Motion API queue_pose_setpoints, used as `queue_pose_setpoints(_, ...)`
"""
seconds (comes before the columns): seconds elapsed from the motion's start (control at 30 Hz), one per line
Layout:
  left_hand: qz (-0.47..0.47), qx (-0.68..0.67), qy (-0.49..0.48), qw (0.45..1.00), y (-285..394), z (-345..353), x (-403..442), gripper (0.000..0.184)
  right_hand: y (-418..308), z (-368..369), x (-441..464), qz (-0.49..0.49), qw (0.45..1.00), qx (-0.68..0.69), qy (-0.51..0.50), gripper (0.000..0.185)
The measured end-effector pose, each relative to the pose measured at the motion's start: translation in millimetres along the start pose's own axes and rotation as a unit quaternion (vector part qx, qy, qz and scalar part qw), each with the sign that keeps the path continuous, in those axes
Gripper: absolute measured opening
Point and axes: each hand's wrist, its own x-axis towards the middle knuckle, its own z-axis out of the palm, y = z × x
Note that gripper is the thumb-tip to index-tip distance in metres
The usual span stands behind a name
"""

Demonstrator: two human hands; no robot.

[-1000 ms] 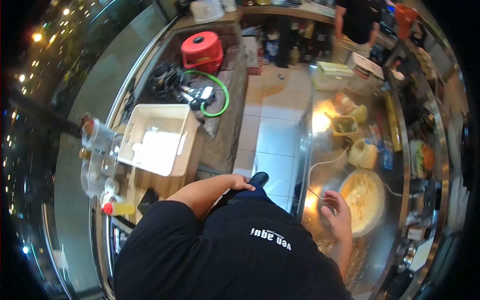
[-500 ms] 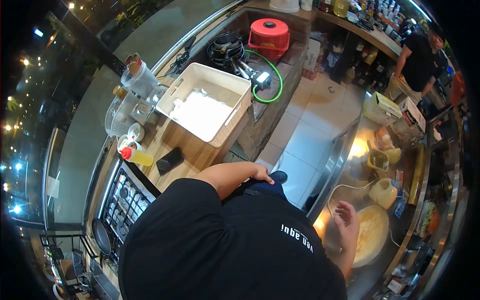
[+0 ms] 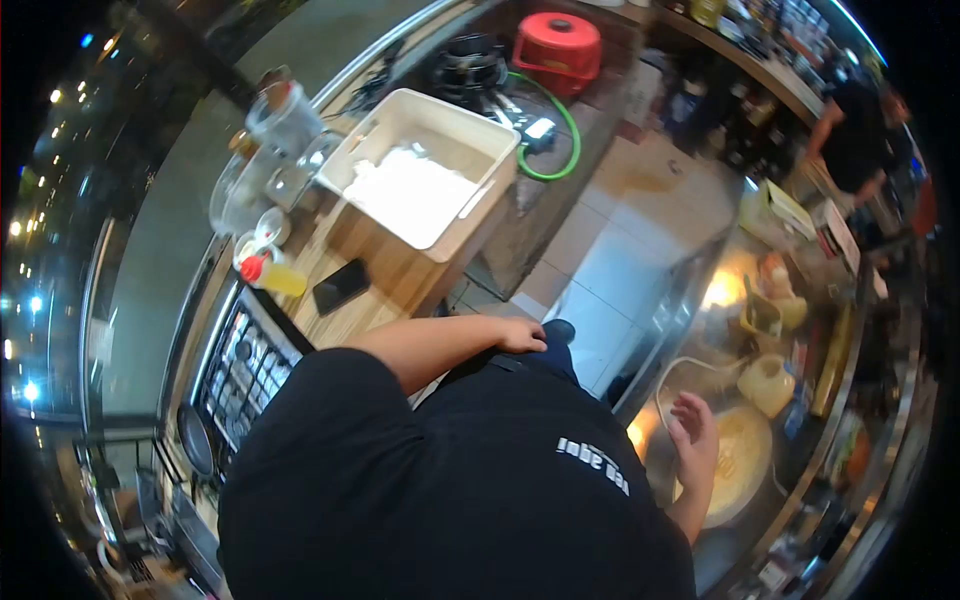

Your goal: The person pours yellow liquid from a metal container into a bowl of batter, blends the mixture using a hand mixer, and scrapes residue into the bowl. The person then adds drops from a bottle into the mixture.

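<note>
My left hand [image 3: 522, 335] hangs low against dark trousers, its fingers mostly hidden, so I cannot tell whether it is open or closed. Over the right-hand steel counter is my right hand [image 3: 692, 428], fingers loosely curled and apart, holding nothing. Just beside and partly behind it is a wide round bowl [image 3: 738, 462] with pale yellow contents. A cream-coloured jug-like container [image 3: 767, 384] stands beyond that bowl. To my left, a beige plastic basket [image 3: 475, 140] with white contents rests on a wooden worktop [image 3: 385, 312], near a dark phone [image 3: 341, 287].
A gas stove [image 3: 243, 370] with a black frying pan [image 3: 196, 440] is at left. A sauce bottle [image 3: 274, 276] stands by clear containers. A red lidded pot [image 3: 558, 50] and green cable [image 3: 572, 160] lie farther back. Another person [image 3: 855, 135] stands far right.
The view has shifted and blurred slightly, and the basket and worktop sit higher in it. My left hand stays by the trousers and my right hand by the bowl.
</note>
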Motion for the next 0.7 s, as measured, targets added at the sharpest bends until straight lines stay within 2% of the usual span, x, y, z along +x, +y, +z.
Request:
queue_pose_setpoints(0.07, 0.023, -0.064, -0.006, 0.998, 5.5, -7.6, -14.9, 0.082, 3.6, -0.6, -1.8, -0.035, 0.999, -0.039, -0.004, 0.05)
queue_pose_setpoints(0.1, 0.004, -0.075, -0.016, 0.997, -0.4, -7.2, -8.7, 0.088, -6.2, 2.6, 2.0, -0.055, 0.995, -0.078, 0.005, 0.051)
queue_pose_setpoints(0.13, 0.0, -0.098, -0.01, 0.995, -20.2, 2.4, 9.8, 0.104, -19.0, 5.5, 2.1, -0.051, 0.996, -0.07, 0.009, 0.052)
queue_pose_setpoints(0.17, 0.014, -0.128, -0.035, 0.991, -49.3, 9.4, 39.3, 0.106, -9.9, 4.4, 1.1, -0.055, 0.996, -0.067, 0.024, 0.053)
queue_pose_setpoints(0.2, -0.041, -0.142, -0.034, 0.988, 14.2, -13.9, 6.4, 0.104, 4.3, 2.1, -0.1, -0.063, 0.994, -0.089, 0.015, 0.055)
queue_pose_setpoints(0.23, -0.074, -0.165, 0.006, 0.983, -28.7, 8.3, 41.7, 0.101, -6.2, 0.9, -8.9, -0.089, 0.993, -0.075, 0.028, 0.055)
queue_pose_setpoints(0.27, -0.055, -0.095, 0.015, 0.994, -51.0, 8.8, 66.7, 0.1, -2.3, 1.7, -16.8, -0.098, 0.99, -0.088, 0.046, 0.054)
queue_pose_setpoints(0.3, -0.11, -0.062, 0.015, 0.992, -46.5, 3.5, 71.4, 0.102, -7.5, 2.3, -21.1, -0.087, 0.991, -0.089, 0.048, 0.054)
queue_pose_setpoints(0.37, -0.096, 0.021, 0.007, 0.995, -21.4, -2.7, 77.4, 0.107, 6.6, 1.3, -44.8, -0.064, 0.991, -0.088, 0.078, 0.054)
queue_pose_setpoints(0.4, -0.078, 0.014, -0.012, 0.997, -41.2, 0.2, 99.4, 0.105, 18.4, 1.1, -54.4, -0.065, 0.988, -0.098, 0.105, 0.053)
queue_pose_setpoints(0.5, -0.064, 0.186, -0.065, 0.978, 6.7, -17.9, 112.1, 0.09, 37.4, 3.2, -91.4, -0.068, 0.981, -0.096, 0.155, 0.052)
queue_pose_setpoints(0.57, 0.058, 0.244, -0.119, 0.961, 4.8, -19.1, 145.6, 0.081, 41.1, 10.9, -114.7, 0.001, 0.977, -0.068, 0.203, 0.054)
queue_pose_setpoints(0.6, 0.09, 0.235, -0.133, 0.959, 7.8, -16.3, 153.4, 0.069, 44.1, 16.7, -124.5, 0.021, 0.971, -0.057, 0.231, 0.055)
queue_pose_setpoints(0.63, 0.151, 0.209, -0.176, 0.95, -2.7, -7.1, 176.6, 0.072, 49.0, 20.1, -126.2, 0.031, 0.971, -0.049, 0.233, 0.055)
queue_pose_setpoints(0.67, -0.051, 0.273, -0.242, 0.93, 65.8, -9.4, 152.0, 0.07, 56.7, 25.5, -125.8, 0.041, 0.971, 0.001, 0.238, 0.055)
queue_pose_setpoints(0.7, -0.015, 0.284, -0.264, 0.922, 87.9, -16.3, 140.4, 0.066, 63.6, 27.3, -123.9, 0.04, 0.973, 0.043, 0.222, 0.053)
